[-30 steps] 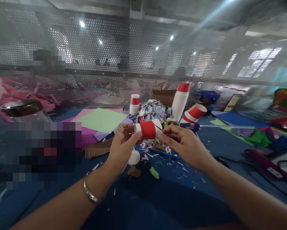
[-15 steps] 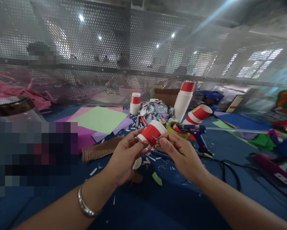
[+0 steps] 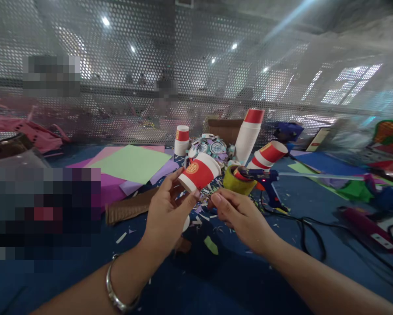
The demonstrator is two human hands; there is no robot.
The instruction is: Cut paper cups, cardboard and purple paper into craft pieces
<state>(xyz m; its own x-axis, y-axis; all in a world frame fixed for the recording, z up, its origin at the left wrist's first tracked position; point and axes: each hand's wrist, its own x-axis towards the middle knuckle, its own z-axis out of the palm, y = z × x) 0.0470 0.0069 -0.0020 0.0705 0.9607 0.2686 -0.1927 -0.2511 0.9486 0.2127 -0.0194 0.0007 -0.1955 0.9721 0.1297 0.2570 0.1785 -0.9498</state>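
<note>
The left hand (image 3: 165, 214) holds 1 red-and-white paper cup (image 3: 199, 171) up over the middle of the tabletop (image 3: 216, 280), thumb and fingers closed around its narrow base. The cup tilts, with its mouth turned up and away toward the far right, so its inside cannot be seen; a round gold mark shows on the red band. The right hand (image 3: 240, 216) hovers just below and right of the cup, apart from it, its fingers drawn into a narrow pinch; whether anything sits between them cannot be told. A silver bangle (image 3: 117, 288) circles the left wrist. Toward the far edge stands a tall stack of nested cups (image 3: 249, 135), with a few more nested cups (image 3: 268, 154) lying on their side just right of it and 1 small cup (image 3: 182, 140) upright to the left; none shows its contents. Between them lies a round paper decoration (image 3: 211, 148), and a brown cardboard box (image 3: 226, 129) stands behind it. A yellow-green tape roll (image 3: 237, 183) and a blue glue gun (image 3: 265, 177) sit near the right hand. A green sheet (image 3: 131, 162) lies on purple sheets toward the far left, a corrugated cardboard strip (image 3: 127, 209) nearer, and paper scraps litter the middle.
</note>
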